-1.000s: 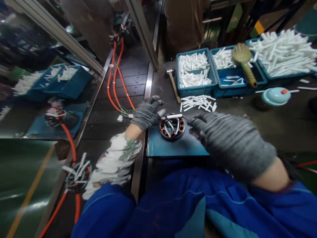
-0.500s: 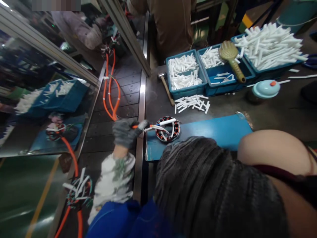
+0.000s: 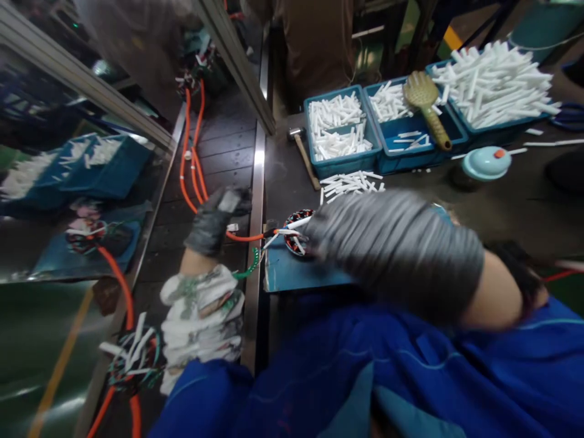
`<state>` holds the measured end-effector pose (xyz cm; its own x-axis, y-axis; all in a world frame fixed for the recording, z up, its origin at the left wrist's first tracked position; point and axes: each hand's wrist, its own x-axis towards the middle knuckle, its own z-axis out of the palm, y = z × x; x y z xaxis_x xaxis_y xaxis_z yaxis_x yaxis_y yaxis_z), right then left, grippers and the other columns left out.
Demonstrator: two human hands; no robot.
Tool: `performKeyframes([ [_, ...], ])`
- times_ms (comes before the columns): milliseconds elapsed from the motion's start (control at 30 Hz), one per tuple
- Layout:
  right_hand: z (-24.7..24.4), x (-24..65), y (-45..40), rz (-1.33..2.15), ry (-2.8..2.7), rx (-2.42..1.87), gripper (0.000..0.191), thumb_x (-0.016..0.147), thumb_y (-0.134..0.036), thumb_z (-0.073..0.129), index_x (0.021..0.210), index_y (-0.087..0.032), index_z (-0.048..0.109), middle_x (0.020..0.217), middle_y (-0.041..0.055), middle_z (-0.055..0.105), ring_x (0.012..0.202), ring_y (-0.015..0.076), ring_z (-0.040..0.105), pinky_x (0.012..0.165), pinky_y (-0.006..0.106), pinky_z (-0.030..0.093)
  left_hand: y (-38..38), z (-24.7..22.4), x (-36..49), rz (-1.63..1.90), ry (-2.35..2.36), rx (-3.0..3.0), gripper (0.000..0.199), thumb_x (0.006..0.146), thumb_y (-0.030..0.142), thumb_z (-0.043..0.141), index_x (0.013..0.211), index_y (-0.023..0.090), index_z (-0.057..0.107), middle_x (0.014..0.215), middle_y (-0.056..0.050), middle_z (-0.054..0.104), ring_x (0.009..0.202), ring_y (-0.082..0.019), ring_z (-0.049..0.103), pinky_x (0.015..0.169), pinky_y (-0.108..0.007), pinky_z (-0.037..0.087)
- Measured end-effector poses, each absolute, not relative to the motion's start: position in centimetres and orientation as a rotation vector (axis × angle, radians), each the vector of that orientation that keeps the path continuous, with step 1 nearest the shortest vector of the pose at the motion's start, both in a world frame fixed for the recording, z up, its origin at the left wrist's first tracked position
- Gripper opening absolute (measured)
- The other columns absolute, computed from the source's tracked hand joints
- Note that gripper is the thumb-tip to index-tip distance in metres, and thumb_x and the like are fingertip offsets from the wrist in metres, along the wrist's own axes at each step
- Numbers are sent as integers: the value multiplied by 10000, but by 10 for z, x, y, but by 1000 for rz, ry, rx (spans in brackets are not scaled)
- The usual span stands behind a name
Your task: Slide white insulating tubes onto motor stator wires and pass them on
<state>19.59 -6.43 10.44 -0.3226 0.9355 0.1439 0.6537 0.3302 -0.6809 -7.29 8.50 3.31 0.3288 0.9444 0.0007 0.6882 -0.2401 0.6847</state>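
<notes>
A ring-shaped wire-wound coil (image 3: 289, 243) with white sleeves lies at the left end of a blue mat (image 3: 296, 278). An orange cable (image 3: 249, 238) runs left from it over the metal rail. My left hand (image 3: 216, 220), in a dark grey glove, is over the cable on the slatted track; its fingers stretch loosely to the right. My right hand (image 3: 365, 234), gloved in grey knit and smeared by motion, covers the coil's right side. Its fingertips are blurred, so whether it grips a sleeve or wire cannot be made out. A green coiled cord (image 3: 252, 264) hangs near my left wrist.
Blue bins (image 3: 344, 163) of white tubes stand behind the mat, with loose tubes (image 3: 351, 182) in front. A hammer (image 3: 306, 159), a yellowish scoop (image 3: 433, 121) and a lidded cup (image 3: 487, 164) lie nearby. Another coil (image 3: 134, 359) sits lower left. A person stands beyond.
My right hand has come in from the lower right onto the coil. My left hand has moved left and up, loosening from the cable's end beside the coil. The view has shifted slightly.
</notes>
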Motion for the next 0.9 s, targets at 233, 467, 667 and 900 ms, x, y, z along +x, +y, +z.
performKeyframes([
  [233,-5,260,-14,748,-1890,-1264,421,982,-520,584,1230,-211,725,1192,91,746,1143,292,687,1041,483,536,86,28,0,116,818,2261,338,925,471,620,1015,171,746,951,-34,758,896,-204,685,848,-317,536],
  [467,-60,231,-19,1114,-1756,-1007,483,994,-578,537,1331,-255,664,1355,64,691,1259,231,640,1126,447,488,68,10,-18,127,868,2373,306,981,389,575,1129,169,730,1058,-70,755,988,-234,697,929,-352,537],
  [667,-48,225,14,1305,-1723,-953,560,929,-647,596,1273,-222,715,1243,64,746,1114,240,700,997,417,559,47,-1,-39,282,1117,2296,331,1013,377,497,1149,160,706,1125,-91,742,1041,-235,699,974,-366,556],
  [900,-24,217,29,1165,-2080,-1113,531,915,-665,602,974,-182,814,888,55,790,792,200,702,713,286,541,38,-5,-32,304,1049,2291,334,1025,406,470,1001,187,722,1041,-66,748,1017,-218,692,1005,-388,557],
])
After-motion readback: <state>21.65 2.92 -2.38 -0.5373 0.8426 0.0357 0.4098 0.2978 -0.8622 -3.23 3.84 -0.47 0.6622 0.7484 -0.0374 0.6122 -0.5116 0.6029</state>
